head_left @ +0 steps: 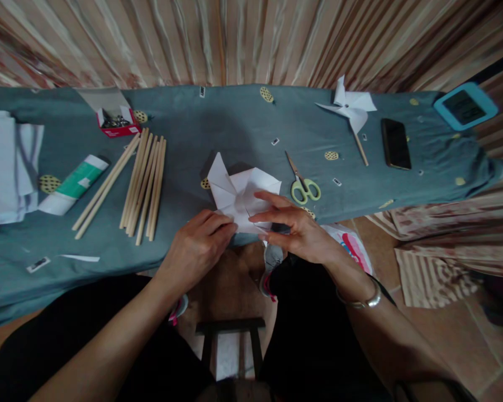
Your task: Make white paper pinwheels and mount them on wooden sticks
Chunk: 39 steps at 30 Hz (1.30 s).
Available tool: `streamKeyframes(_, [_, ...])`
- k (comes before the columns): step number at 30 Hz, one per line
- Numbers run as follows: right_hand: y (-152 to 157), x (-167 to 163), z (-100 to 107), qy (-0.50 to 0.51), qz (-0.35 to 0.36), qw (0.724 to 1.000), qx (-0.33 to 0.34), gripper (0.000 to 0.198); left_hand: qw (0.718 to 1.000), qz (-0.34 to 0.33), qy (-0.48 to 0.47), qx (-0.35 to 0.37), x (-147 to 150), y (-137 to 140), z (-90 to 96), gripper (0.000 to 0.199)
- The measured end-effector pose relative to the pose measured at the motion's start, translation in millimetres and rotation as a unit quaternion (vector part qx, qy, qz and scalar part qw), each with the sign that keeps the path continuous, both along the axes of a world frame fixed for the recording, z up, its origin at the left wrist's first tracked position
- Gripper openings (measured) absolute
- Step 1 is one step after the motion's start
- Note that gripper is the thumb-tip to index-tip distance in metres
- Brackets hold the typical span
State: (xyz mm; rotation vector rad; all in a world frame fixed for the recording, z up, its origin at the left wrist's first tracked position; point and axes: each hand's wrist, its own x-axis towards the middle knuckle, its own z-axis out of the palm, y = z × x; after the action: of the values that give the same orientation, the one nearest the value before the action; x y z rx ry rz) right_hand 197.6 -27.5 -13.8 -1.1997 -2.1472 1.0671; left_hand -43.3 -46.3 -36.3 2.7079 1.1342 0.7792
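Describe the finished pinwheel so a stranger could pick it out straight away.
Start at the long table draped in grey-blue cloth and go to its far right part, left of the black rectangular phone. There lies the white folded-paper pinwheel on a thin wooden stick. Unlike the white folded paper under both hands, it already has a stick.

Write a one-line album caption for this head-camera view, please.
Both hands, left hand and right hand, fold a white paper pinwheel on a blue-grey cloth-covered table beside green-handled scissors.
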Motion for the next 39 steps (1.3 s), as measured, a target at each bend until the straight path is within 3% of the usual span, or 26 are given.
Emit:
streamKeyframes(3, [1, -3, -2, 0.038, -0.021, 0.999, -0.001, 0.015, 1.000, 0.001, -0.002, -0.006, 1, 0, 0.1, 0.015])
streamKeyframes(9, [6, -12, -4, 0.080, -0.069, 0.994, -0.009, 0.009, 1.000, 0.006, -0.005, -0.016, 1, 0, 0.4, 0.015])
streamKeyframes(16, [9, -27, -9, 0.059, -0.113, 0.990, 0.062, 0.014, 1.000, 0.001, -0.012, -0.018, 1, -1, -3.3, 0.013])
streamKeyframes(21, [11, -31, -16, 0.059, -0.162, 0.981, 0.089, 0.007, 0.999, 0.023, -0.030, -0.016, 0, -2, -3.8, 0.019])
streamKeyframes(25, [15, -36, -19, 0.047, -0.167, 0.980, 0.097, 0.006, 0.999, 0.027, -0.024, -0.021, -1, -3, -2.2, 0.035])
streamKeyframes(39, [22, -49, -30, -0.022, -0.180, 0.965, 0.190, 0.006, 0.998, 0.003, -0.056, -0.027, -1, -2, -7.4, 0.027])
